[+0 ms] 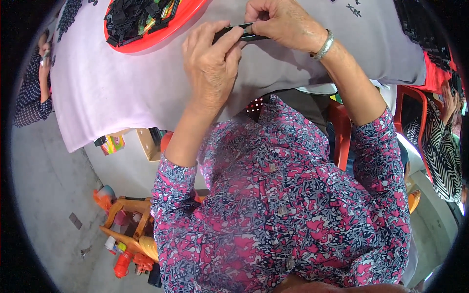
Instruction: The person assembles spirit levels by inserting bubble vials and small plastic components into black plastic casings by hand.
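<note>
Over the cloth-covered table, a slim black strip-shaped piece spans the gap between my two hands. My left hand has its fingers closed round one end of it. At the other end, my right hand pinches the piece between thumb and fingers, and a silver bracelet circles that wrist. What exactly the piece is cannot be made out, as the fingers cover much of it. Left of my left hand lies a red tray heaped with black flat parts and a few shiny gold-green bits.
Pale cloth covers the table. Small black pieces lie at its far left, more black parts at the right. People sit at both sides. A red chair stands by my right arm; a wooden rack is on the floor.
</note>
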`<state>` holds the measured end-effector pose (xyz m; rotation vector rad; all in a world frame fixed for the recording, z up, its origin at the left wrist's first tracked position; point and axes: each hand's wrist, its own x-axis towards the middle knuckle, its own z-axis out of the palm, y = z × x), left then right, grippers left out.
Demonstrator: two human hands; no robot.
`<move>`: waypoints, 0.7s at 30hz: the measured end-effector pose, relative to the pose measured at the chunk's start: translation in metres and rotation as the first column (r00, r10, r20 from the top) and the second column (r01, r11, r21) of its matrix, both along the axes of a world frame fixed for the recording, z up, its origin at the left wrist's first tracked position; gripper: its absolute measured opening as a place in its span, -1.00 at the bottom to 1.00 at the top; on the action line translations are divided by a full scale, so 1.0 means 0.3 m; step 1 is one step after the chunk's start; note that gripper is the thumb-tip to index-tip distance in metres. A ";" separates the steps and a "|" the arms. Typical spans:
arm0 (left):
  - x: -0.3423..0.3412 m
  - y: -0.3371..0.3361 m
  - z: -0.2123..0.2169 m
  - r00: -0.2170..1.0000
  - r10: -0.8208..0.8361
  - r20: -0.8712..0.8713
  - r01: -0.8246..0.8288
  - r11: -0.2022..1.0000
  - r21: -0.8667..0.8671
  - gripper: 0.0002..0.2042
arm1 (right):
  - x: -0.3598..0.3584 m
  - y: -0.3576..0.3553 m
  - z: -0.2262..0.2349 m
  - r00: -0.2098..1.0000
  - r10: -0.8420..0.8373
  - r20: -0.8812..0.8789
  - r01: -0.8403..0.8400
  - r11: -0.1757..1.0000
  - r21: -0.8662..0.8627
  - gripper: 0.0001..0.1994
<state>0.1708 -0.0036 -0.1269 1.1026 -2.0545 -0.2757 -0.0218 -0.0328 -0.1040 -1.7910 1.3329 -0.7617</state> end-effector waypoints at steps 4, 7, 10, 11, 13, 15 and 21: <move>-0.003 0.006 -0.001 0.998 -0.016 0.062 0.019 0.999 -0.050 -0.76 | -0.003 0.000 -0.007 0.999 0.005 0.046 -0.006 1.000 0.024 -0.94; -0.005 0.008 -0.005 1.000 0.000 0.027 0.001 0.998 -0.056 -0.78 | 0.001 0.002 -0.004 1.000 -0.007 0.020 0.007 0.999 0.044 -0.93; -0.003 0.007 -0.002 1.000 -0.004 0.023 0.006 0.998 -0.056 -0.81 | 0.003 -0.001 -0.006 1.000 -0.007 0.009 0.007 1.000 0.016 -0.93; -0.003 0.008 0.003 1.000 -0.004 0.023 0.005 0.998 -0.056 -0.81 | 0.003 0.000 0.004 0.999 0.000 0.036 -0.002 0.998 0.058 -0.93; -0.009 0.010 0.020 0.993 -0.010 -0.117 0.008 1.000 -0.023 -0.83 | 0.002 0.001 0.005 0.998 0.000 0.060 -0.006 0.995 0.100 -0.94; 0.003 -0.009 0.062 0.973 -0.003 -0.231 0.026 0.995 0.099 -0.83 | 0.003 0.001 -0.014 1.000 -0.010 -0.003 0.010 1.000 0.006 -0.94; 0.050 -0.110 0.125 0.992 -0.121 0.035 0.101 0.930 0.354 -0.83 | 0.007 0.014 0.030 1.000 -0.001 0.027 -0.002 0.995 0.097 -0.92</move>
